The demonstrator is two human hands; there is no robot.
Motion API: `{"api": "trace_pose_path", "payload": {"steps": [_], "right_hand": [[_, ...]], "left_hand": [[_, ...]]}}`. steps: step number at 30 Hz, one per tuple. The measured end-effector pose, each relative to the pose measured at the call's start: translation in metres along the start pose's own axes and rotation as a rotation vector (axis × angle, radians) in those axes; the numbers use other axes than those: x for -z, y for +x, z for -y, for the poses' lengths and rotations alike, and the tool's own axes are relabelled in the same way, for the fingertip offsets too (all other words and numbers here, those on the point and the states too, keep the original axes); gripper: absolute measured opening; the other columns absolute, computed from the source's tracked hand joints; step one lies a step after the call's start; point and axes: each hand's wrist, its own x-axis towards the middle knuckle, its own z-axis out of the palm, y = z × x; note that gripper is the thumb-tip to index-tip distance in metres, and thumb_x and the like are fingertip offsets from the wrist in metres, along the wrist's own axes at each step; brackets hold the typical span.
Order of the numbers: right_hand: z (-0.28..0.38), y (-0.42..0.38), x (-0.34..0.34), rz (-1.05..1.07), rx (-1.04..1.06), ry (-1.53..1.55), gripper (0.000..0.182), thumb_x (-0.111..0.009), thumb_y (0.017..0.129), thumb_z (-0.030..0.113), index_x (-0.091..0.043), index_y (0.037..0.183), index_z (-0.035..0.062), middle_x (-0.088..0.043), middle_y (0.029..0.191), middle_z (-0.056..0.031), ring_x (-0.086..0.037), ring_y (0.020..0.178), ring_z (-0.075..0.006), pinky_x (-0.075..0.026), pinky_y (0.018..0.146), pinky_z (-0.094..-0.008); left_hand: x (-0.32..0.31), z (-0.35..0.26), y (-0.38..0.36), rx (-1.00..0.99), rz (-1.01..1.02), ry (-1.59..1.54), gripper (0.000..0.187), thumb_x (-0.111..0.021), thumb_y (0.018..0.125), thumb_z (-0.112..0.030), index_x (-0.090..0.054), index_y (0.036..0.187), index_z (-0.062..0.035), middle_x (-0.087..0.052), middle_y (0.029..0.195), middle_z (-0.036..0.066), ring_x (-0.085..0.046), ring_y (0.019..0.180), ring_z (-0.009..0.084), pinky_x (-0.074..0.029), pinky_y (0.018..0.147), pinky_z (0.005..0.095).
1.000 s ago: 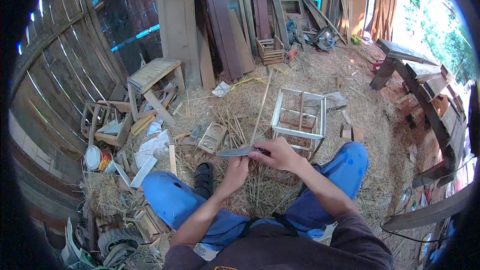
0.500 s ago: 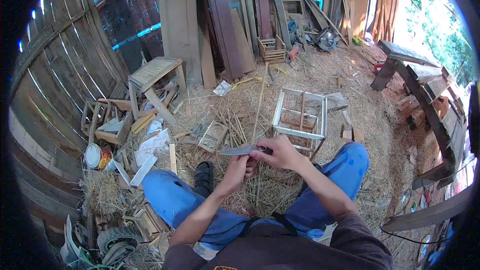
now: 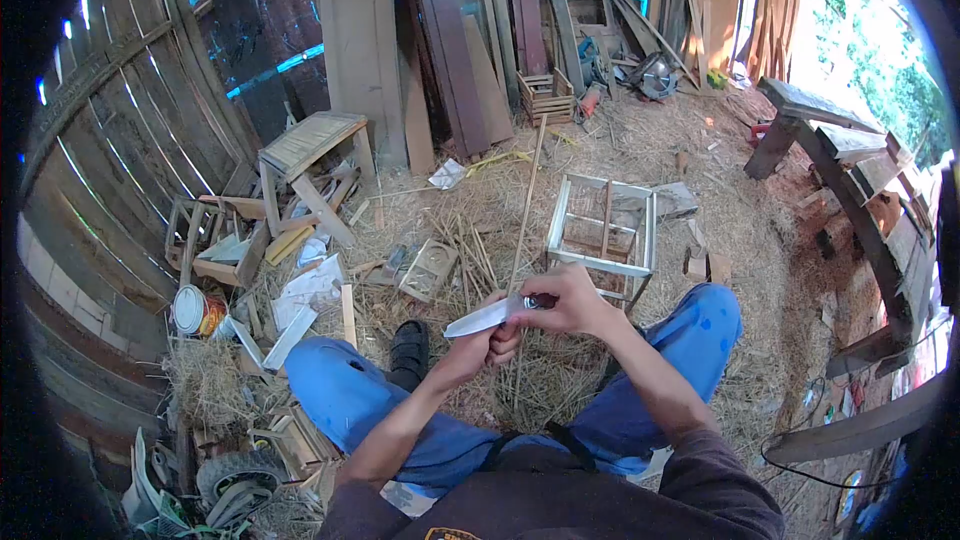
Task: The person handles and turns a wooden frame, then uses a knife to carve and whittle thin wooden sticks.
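My right hand (image 3: 570, 302) is closed round the dark handle of a knife (image 3: 485, 319), whose wide blade points left. Just below the blade, my left hand (image 3: 475, 352) is closed round a long thin stick (image 3: 529, 195). The stick runs away from me over the straw-covered ground, between my knees. The blade lies over my left hand and crosses the stick; whether its edge touches the stick cannot be made out.
A white wooden frame (image 3: 602, 225) stands ahead to the right. At the left are a small wooden table (image 3: 312, 140), a paint can (image 3: 197, 311) and scrap wood. Planks (image 3: 445, 50) lean at the back. A heavy bench (image 3: 840, 190) stands right.
The knife blade has turned so that its broad face shows more, and its tip has dropped slightly. My left hand has shifted a little down and left. The stick's far end has moved slightly right.
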Motion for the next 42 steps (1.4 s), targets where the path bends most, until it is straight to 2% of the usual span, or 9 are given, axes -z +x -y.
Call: {"api": "trace_pose_path", "payload": {"steps": [4, 7, 10, 21, 24, 27, 31, 37, 42], "right_hand": [[-0.001, 0.001, 0.003, -0.011, 0.039, -0.042, 0.030, -0.082, 0.075, 0.038, -0.072, 0.085, 0.0103, -0.063, 0.066, -0.0139, -0.063, 0.060, -0.0337, -0.045, 0.054, -0.0414], [0.002, 0.002, 0.007, -0.023, 0.044, -0.059, 0.029, -0.083, 0.074, 0.036, -0.073, 0.084, 0.0104, -0.064, 0.067, -0.0138, -0.064, 0.062, -0.0332, -0.047, 0.055, -0.0413], [-0.003, 0.004, 0.005, -0.063, 0.072, -0.050, 0.031, -0.085, 0.071, 0.036, -0.073, 0.082, 0.0093, -0.064, 0.066, -0.0122, -0.064, 0.061, -0.0307, -0.046, 0.054, -0.0391], [-0.009, 0.008, 0.013, -0.193, 0.068, -0.163, 0.031, -0.088, 0.068, 0.032, -0.072, 0.078, 0.0071, -0.063, 0.062, -0.0083, -0.061, 0.055, -0.0223, -0.043, 0.050, -0.0330], [-0.022, 0.007, 0.033, -0.265, -0.145, -0.190, 0.031, -0.088, 0.069, 0.031, -0.071, 0.077, 0.0064, -0.060, 0.059, -0.0081, -0.058, 0.051, -0.0210, -0.043, 0.049, -0.0321], [-0.016, 0.004, 0.032, -0.328, -0.121, -0.194, 0.032, -0.088, 0.070, 0.032, -0.070, 0.075, 0.0058, -0.059, 0.057, -0.0080, -0.056, 0.049, -0.0200, -0.042, 0.049, -0.0321], [-0.016, 0.003, 0.021, -0.344, -0.020, -0.281, 0.032, -0.086, 0.073, 0.034, -0.068, 0.074, 0.0070, -0.058, 0.057, -0.0087, -0.058, 0.050, -0.0232, -0.042, 0.048, -0.0345], [-0.022, 0.003, 0.010, -0.238, -0.051, -0.299, 0.034, -0.084, 0.075, 0.038, -0.068, 0.075, 0.0072, -0.059, 0.059, -0.0098, -0.061, 0.054, -0.0270, -0.045, 0.052, -0.0384], [-0.013, 0.007, 0.003, -0.186, -0.047, -0.285, 0.036, -0.083, 0.075, 0.039, -0.068, 0.078, 0.0064, -0.059, 0.060, -0.0102, -0.061, 0.054, -0.0277, -0.046, 0.052, -0.0389]], "left_hand": [[0.000, -0.002, -0.001, 0.067, 0.028, -0.109, 0.015, -0.037, 0.108, -0.036, -0.044, 0.109, -0.0231, -0.029, 0.069, -0.007, -0.025, 0.053, 0.0050, -0.020, 0.046, 0.0226], [-0.018, -0.015, -0.004, 0.143, -0.172, -0.186, 0.013, -0.034, 0.108, -0.026, -0.042, 0.101, -0.0188, -0.028, 0.070, -0.006, -0.024, 0.054, 0.0049, -0.018, 0.046, 0.0229], [-0.005, -0.007, -0.001, 0.123, -0.090, -0.189, 0.015, -0.038, 0.108, -0.038, -0.046, 0.108, -0.0254, -0.029, 0.069, -0.008, -0.024, 0.052, 0.0049, -0.019, 0.046, 0.0219], [-0.005, -0.021, -0.007, 0.071, -0.013, -0.316, 0.017, -0.038, 0.108, -0.033, -0.046, 0.106, -0.0174, -0.028, 0.064, -0.007, -0.022, 0.048, 0.0040, -0.015, 0.040, 0.0222], [-0.021, -0.034, -0.017, 0.117, -0.066, -0.322, 0.021, -0.037, 0.108, -0.036, -0.047, 0.105, -0.0168, -0.026, 0.063, -0.006, -0.022, 0.047, 0.0050, -0.017, 0.040, 0.0223], [-0.026, -0.032, -0.013, 0.124, -0.097, -0.319, 0.024, -0.037, 0.108, -0.038, -0.046, 0.105, -0.0164, -0.025, 0.062, -0.006, -0.022, 0.047, 0.0056, -0.018, 0.040, 0.0224], [-0.022, -0.021, -0.013, 0.042, -0.055, -0.335, 0.024, -0.038, 0.108, -0.039, -0.046, 0.107, -0.0154, -0.028, 0.061, -0.005, -0.026, 0.046, 0.0059, -0.020, 0.040, 0.0224], [-0.028, -0.031, 0.004, -0.165, -0.371, 0.068, 0.024, -0.041, 0.108, -0.036, -0.045, 0.104, -0.0133, -0.036, 0.064, -0.005, -0.027, 0.047, 0.0037, -0.021, 0.041, 0.0202], [-0.010, -0.025, 0.009, -0.109, -0.312, -0.051, 0.023, -0.045, 0.106, -0.034, -0.048, 0.103, -0.0109, -0.039, 0.067, -0.004, -0.029, 0.048, 0.0035, -0.022, 0.042, 0.0215]]}}
